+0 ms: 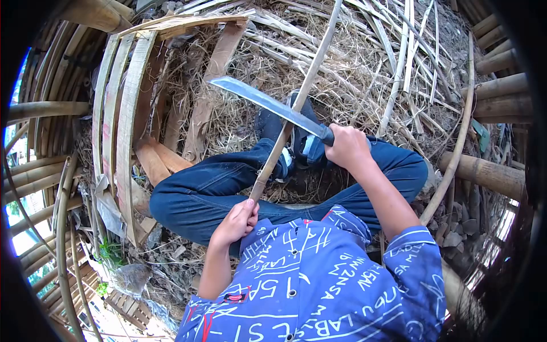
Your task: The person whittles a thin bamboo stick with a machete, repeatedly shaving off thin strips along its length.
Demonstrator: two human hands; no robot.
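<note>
My right hand (348, 147) is wrapped round the dark handle of a machete (259, 100), whose long blade points up and to the left. The blade crosses over a long bamboo strip (313, 65) near its middle. Closed round the near end of that strip is my left hand (235, 221), close to my lap. From there the strip runs away from me, over my crossed legs and past the top of the view. My feet, in dark footwear, lie partly hidden under the blade and the strip.
Shavings and split bamboo strips (399, 62) cover the ground ahead. A wooden slat frame (128, 114) stands at my left. On the right lie thick bamboo poles (484, 174) and a long thin pole (456, 154). Bamboo fencing (45, 108) encloses both sides.
</note>
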